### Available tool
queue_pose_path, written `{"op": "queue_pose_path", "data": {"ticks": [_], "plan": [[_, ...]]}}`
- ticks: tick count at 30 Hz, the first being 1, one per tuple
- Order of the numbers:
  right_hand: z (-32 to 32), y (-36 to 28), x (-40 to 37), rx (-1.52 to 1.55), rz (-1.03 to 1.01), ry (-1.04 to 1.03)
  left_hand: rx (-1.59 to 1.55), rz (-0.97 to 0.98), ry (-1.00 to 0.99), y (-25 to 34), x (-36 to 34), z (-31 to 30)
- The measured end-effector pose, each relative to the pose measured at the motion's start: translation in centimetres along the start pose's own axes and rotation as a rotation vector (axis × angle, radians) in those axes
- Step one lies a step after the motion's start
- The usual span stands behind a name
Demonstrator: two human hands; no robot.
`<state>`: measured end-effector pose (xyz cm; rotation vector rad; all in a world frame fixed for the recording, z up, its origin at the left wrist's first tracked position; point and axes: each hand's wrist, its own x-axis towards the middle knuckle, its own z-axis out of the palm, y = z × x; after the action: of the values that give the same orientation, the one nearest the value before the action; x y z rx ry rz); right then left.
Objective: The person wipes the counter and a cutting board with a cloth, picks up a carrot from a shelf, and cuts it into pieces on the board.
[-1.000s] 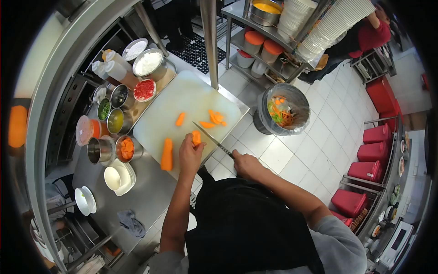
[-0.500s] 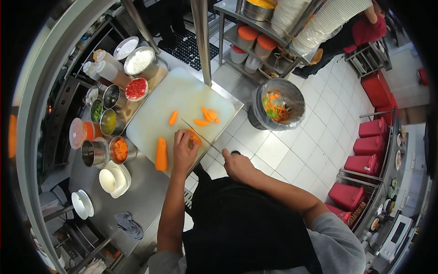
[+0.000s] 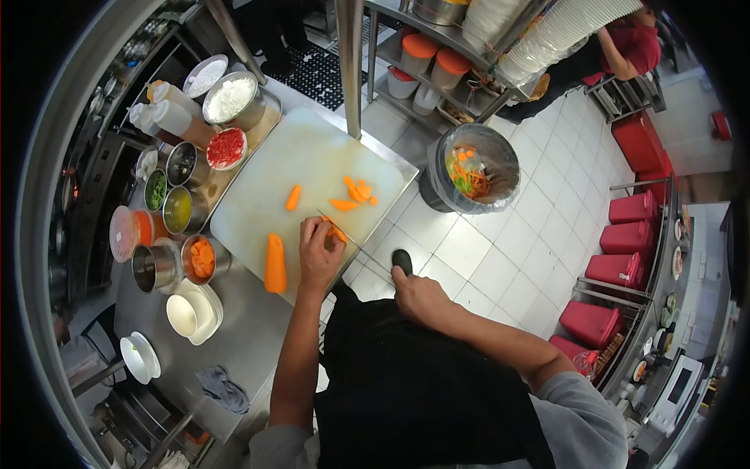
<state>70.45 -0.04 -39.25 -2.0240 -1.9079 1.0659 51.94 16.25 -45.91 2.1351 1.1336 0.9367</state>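
On the white cutting board (image 3: 258, 168), my left hand (image 3: 319, 254) presses its bent fingers onto a carrot piece (image 3: 336, 231), which they partly cover. My right hand (image 3: 422, 297) is closed around the handle of a knife (image 3: 361, 248). The thin blade points up and left, lying along the piece beside my left fingertips. A thick peeled carrot (image 3: 275, 264) lies left of my left hand. Farther up the board are a smaller carrot piece (image 3: 293, 197) and several cut carrot pieces (image 3: 355, 191).
Left of the board stand a metal container of sliced carrots (image 3: 201, 258), a container of chopped red food (image 3: 226, 148), squeeze bottles (image 3: 173, 119) and bowls (image 3: 187, 314). A lined trash bin (image 3: 500, 205) with peelings stands beyond the board's right edge. A person (image 3: 625, 47) is at the upper right.
My right hand has drawn the knife slightly back, down and to the right. My left hand stays on the carrot piece. The whole view has shifted a little.
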Motion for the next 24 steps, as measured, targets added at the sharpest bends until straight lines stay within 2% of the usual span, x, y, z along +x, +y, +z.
{"op": "queue_pose_path", "data": {"ticks": [17, 24], "plan": [[0.2, -0.5, 1.1, 0.042, 0.113, -0.070, -0.024, 0.032, 0.061, -0.4, -0.1, 0.7], [2.2, 0.6, 4.4, 0.030, 0.053, -0.009, -0.057, 0.020, 0.054, -0.3, -0.1, 0.7]]}}
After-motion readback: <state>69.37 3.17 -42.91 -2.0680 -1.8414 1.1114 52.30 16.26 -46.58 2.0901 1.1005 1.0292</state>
